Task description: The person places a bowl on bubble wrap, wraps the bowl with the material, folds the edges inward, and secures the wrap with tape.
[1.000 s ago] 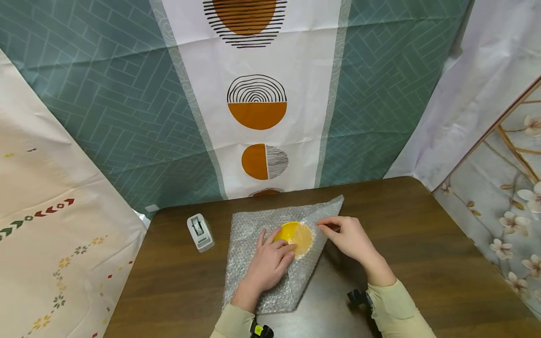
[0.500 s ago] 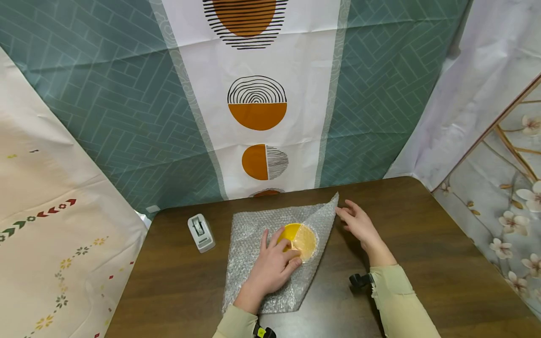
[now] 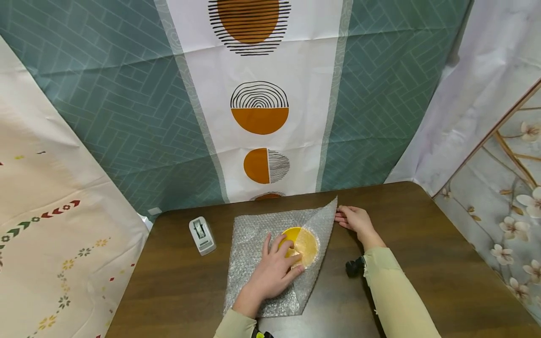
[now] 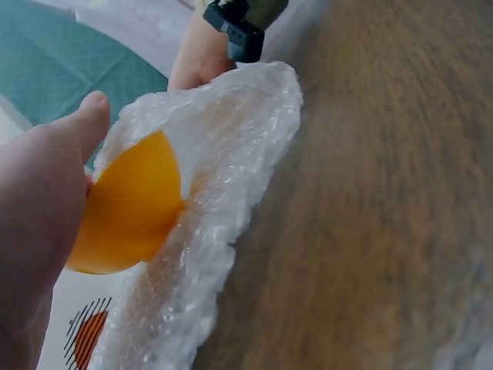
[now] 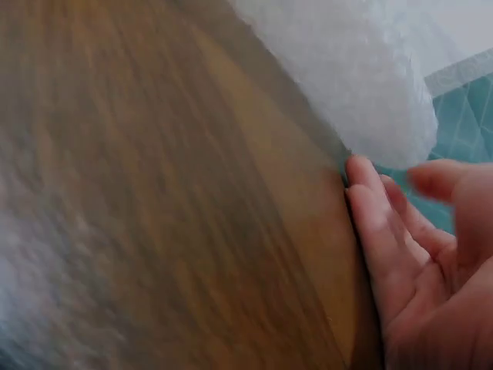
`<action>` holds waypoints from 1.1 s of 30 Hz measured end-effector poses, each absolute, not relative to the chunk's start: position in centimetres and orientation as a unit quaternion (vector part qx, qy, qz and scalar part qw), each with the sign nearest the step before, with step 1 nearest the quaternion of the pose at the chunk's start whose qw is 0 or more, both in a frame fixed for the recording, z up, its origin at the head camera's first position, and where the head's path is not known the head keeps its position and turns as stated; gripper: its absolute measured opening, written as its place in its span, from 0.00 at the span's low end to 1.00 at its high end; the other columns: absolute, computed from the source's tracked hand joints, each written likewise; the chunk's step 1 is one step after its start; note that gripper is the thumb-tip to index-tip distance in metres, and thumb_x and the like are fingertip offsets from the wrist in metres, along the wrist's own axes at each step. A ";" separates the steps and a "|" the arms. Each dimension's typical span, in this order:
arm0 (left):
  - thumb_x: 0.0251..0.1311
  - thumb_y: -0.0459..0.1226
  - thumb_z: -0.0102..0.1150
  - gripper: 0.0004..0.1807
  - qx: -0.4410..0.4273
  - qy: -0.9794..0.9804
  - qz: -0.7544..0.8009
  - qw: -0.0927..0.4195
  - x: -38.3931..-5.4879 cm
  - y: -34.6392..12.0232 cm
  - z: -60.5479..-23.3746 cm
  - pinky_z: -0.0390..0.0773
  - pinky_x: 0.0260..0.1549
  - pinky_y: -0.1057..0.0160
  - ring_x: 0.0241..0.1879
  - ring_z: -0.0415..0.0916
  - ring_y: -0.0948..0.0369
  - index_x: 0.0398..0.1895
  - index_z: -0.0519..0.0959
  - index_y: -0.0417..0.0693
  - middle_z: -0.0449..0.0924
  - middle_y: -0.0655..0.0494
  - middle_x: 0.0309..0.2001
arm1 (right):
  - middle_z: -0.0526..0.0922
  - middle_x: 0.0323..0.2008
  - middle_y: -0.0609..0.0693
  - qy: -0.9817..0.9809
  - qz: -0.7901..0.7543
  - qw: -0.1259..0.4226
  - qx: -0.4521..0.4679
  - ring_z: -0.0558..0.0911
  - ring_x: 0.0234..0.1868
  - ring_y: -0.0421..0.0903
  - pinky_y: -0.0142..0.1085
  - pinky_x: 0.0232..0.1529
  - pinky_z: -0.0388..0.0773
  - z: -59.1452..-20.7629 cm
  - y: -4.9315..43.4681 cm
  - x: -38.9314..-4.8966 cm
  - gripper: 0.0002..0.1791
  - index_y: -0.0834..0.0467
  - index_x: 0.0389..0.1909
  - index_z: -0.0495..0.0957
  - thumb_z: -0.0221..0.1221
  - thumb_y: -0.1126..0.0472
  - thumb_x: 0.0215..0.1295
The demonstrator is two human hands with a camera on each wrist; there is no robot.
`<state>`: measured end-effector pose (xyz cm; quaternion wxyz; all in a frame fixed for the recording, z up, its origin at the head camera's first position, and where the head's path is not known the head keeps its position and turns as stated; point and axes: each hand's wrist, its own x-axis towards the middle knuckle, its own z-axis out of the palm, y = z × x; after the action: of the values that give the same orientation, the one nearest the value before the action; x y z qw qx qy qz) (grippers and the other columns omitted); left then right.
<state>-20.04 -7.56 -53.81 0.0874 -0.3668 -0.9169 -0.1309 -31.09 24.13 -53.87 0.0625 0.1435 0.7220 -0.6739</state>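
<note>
Smooth yellow bowl half under bumpy bubble wrap; left hand, fingers spread inside bowl, unclenched; right hand empty beside wrap, near far edge of wooden tabletop

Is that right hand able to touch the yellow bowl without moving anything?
Probably not from its side: a flap of bubble wrap covers the half of the yellow bowl nearest the right hand, and the left hand lies partly over the bare half.

The left hand lies palm-down, fingers spread; the right hand extends its fingers, thumb apart.
</note>
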 end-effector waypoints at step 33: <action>0.82 0.64 0.35 0.33 -0.351 -0.925 -0.126 0.075 -19.7 -7.2 -53.2 0.53 0.75 0.32 0.74 0.68 0.50 0.63 0.87 0.61 0.85 0.61 0.60 | 0.80 0.40 0.49 0.716 -0.672 0.126 0.143 0.84 0.34 0.39 0.31 0.40 0.85 -53.2 25.9 -32.0 0.20 0.66 0.57 0.72 0.43 0.57 0.77</action>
<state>-19.72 -7.25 -53.18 0.0745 -0.3509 -0.9249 -0.1261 -32.04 25.87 -53.16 0.1258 0.1431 0.7156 -0.6720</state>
